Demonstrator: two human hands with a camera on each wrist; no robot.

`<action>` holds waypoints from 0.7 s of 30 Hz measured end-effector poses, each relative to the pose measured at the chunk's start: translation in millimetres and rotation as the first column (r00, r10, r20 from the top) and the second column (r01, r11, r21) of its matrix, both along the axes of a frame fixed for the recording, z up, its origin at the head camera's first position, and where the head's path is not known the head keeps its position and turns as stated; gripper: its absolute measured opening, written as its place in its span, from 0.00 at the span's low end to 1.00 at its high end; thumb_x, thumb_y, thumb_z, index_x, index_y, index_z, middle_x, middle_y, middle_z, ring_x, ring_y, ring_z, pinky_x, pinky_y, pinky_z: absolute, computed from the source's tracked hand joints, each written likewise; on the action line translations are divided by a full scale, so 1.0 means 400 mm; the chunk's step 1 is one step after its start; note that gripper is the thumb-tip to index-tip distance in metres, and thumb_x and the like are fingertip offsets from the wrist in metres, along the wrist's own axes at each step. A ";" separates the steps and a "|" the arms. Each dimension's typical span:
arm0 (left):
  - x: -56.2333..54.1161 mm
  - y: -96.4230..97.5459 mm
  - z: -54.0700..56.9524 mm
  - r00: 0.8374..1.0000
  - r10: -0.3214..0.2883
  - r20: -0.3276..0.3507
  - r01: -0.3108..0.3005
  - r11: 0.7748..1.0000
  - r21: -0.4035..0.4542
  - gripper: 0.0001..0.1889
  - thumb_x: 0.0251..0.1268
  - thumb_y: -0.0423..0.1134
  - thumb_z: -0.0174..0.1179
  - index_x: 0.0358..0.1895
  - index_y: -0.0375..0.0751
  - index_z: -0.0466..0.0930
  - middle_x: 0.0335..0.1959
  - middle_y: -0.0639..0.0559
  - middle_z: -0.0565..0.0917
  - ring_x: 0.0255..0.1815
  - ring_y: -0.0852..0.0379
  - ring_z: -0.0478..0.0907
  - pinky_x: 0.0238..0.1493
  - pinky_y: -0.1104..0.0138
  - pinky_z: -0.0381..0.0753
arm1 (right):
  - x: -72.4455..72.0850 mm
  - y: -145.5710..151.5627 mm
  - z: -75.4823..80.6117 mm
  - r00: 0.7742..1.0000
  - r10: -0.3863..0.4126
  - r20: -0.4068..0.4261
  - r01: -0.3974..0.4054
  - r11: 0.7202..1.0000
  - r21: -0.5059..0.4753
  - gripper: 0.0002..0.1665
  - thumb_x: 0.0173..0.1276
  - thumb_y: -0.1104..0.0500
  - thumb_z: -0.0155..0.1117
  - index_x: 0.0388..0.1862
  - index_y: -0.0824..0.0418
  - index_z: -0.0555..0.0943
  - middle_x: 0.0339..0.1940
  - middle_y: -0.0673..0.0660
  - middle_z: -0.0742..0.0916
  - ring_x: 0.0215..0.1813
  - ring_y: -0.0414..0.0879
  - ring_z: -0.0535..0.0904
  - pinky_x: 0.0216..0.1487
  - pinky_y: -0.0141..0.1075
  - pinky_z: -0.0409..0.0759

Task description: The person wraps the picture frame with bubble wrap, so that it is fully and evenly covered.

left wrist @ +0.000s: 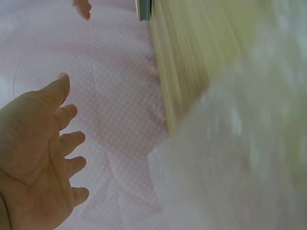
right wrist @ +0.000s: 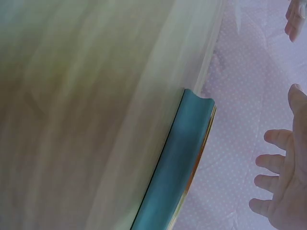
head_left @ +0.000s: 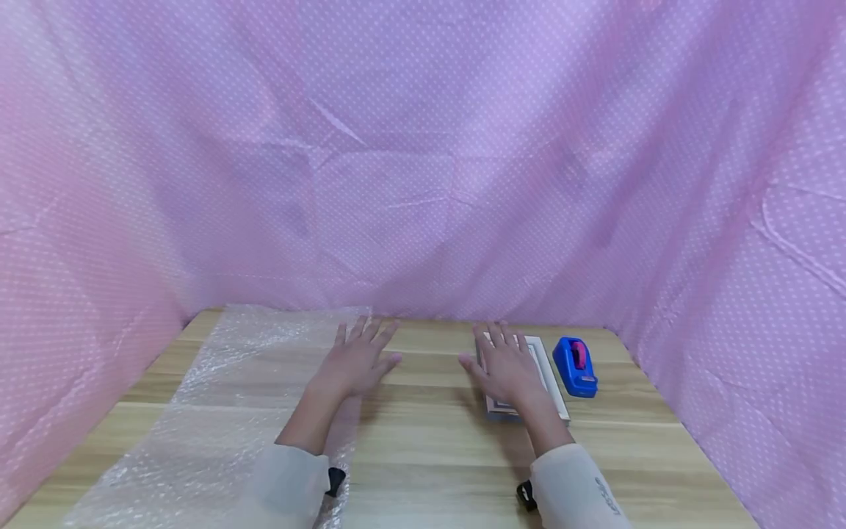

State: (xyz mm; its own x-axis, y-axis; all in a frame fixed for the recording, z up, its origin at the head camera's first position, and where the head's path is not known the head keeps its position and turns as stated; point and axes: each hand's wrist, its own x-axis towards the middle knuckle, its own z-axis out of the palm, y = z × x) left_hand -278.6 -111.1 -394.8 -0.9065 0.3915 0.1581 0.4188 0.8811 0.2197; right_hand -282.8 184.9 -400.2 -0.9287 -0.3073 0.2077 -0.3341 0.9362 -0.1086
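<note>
My left hand (head_left: 355, 364) has its fingers spread, palm down, over the right edge of a sheet of bubble wrap (head_left: 228, 397). Nothing is in its grasp; the left wrist view shows the bare palm (left wrist: 33, 158) raised off the surface. Spread in the same way, my right hand (head_left: 510, 369) is above a flat picture frame (head_left: 551, 382) and hides much of its face. In the right wrist view the frame's blue-grey side (right wrist: 173, 153) lies on the table, with the empty palm (right wrist: 293, 177) apart from it.
A blue tape dispenser (head_left: 576, 375) with a pink roll stands right of the frame. The wood-grain table (head_left: 423, 441) shows between the two hands. Pink dotted cloth (head_left: 423, 184) hangs around the back and sides of the table.
</note>
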 end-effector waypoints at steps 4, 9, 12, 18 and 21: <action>-0.003 -0.040 0.012 1.000 0.007 -0.009 -0.007 1.000 -0.005 0.36 0.81 0.59 0.46 0.83 0.48 0.52 0.83 0.36 0.50 0.82 0.31 0.40 0.76 0.33 0.34 | -0.006 -0.020 0.004 1.000 0.015 0.004 -0.015 1.000 0.025 0.45 0.79 0.32 0.47 0.82 0.59 0.60 0.81 0.66 0.65 0.82 0.66 0.51 0.79 0.63 0.47; -0.013 -0.101 0.027 1.000 0.025 -0.003 -0.026 0.999 -0.023 0.36 0.81 0.57 0.47 0.83 0.44 0.53 0.82 0.34 0.51 0.81 0.28 0.42 0.74 0.30 0.35 | -0.010 -0.057 0.005 0.998 0.044 0.043 -0.046 0.998 0.030 0.44 0.79 0.33 0.48 0.83 0.57 0.60 0.81 0.65 0.65 0.82 0.65 0.51 0.80 0.62 0.48; -0.023 -0.143 0.033 0.999 0.041 0.010 -0.040 0.999 -0.036 0.36 0.81 0.55 0.48 0.83 0.44 0.53 0.82 0.32 0.51 0.81 0.27 0.42 0.74 0.29 0.35 | -0.013 -0.085 0.010 0.993 0.096 0.068 -0.096 0.995 -0.004 0.43 0.79 0.34 0.49 0.82 0.57 0.61 0.81 0.65 0.65 0.82 0.66 0.53 0.79 0.62 0.50; -0.030 -0.243 0.044 0.999 0.044 0.032 -0.042 0.997 -0.063 0.36 0.80 0.54 0.50 0.82 0.40 0.54 0.81 0.29 0.52 0.79 0.23 0.45 0.72 0.27 0.38 | -0.008 -0.147 0.020 0.965 0.229 0.129 -0.225 0.973 -0.047 0.43 0.79 0.34 0.49 0.82 0.57 0.60 0.81 0.65 0.65 0.81 0.65 0.56 0.78 0.64 0.53; -0.037 -0.297 0.042 0.999 0.031 0.026 -0.028 0.996 -0.089 0.36 0.79 0.55 0.51 0.81 0.38 0.57 0.79 0.27 0.55 0.77 0.21 0.48 0.70 0.25 0.43 | -0.004 -0.179 0.019 0.953 0.267 0.147 -0.267 0.964 -0.019 0.45 0.78 0.32 0.47 0.83 0.56 0.59 0.82 0.64 0.63 0.81 0.64 0.56 0.78 0.62 0.54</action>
